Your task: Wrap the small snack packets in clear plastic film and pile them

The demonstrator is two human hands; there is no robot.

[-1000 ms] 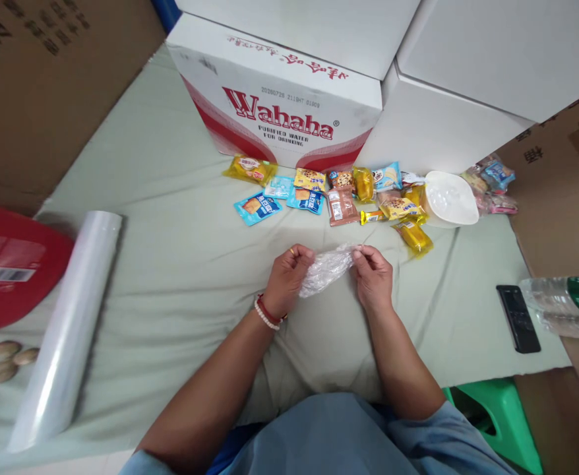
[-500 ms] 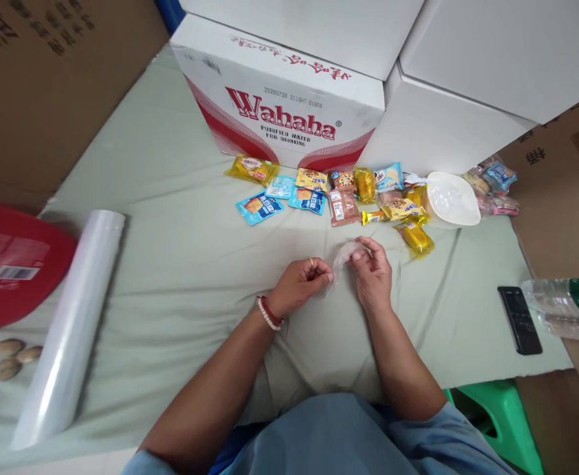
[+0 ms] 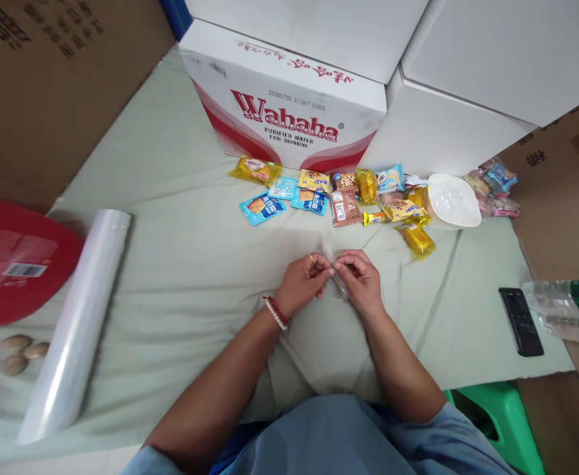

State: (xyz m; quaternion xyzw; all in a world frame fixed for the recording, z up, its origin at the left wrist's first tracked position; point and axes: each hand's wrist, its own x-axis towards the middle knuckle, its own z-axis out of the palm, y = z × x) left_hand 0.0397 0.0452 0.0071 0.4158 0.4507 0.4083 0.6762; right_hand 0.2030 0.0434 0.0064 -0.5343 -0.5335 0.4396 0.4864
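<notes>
Between my fingertips is a crumpled clear plastic bag (image 3: 340, 287), bunched narrow, with one end sticking up past my fingers and the other hanging below. My left hand (image 3: 305, 282) pinches it from the left side, thumb against forefinger. From the right, my right hand (image 3: 359, 278) pinches it at nearly the same spot, so the fingertips of both hands almost meet. Just beyond my hands lies a row of wrapped snacks: blue packets (image 3: 262, 208), a brown packet (image 3: 345, 206) and yellow-wrapped cakes (image 3: 417, 239).
A Wahaha water carton (image 3: 289, 125) stands behind the snacks. A white bowl (image 3: 454, 201) sits at their right end. A phone (image 3: 521, 321) and plastic bottles (image 3: 556, 298) lie at the right. On the left are a plastic film roll (image 3: 79, 323), walnuts (image 3: 15, 363) and a red object (image 3: 20, 264).
My hands have come together. My right hand has moved left and lower along the plastic bag, which is now gathered upright between both sets of fingertips instead of stretched sideways.
</notes>
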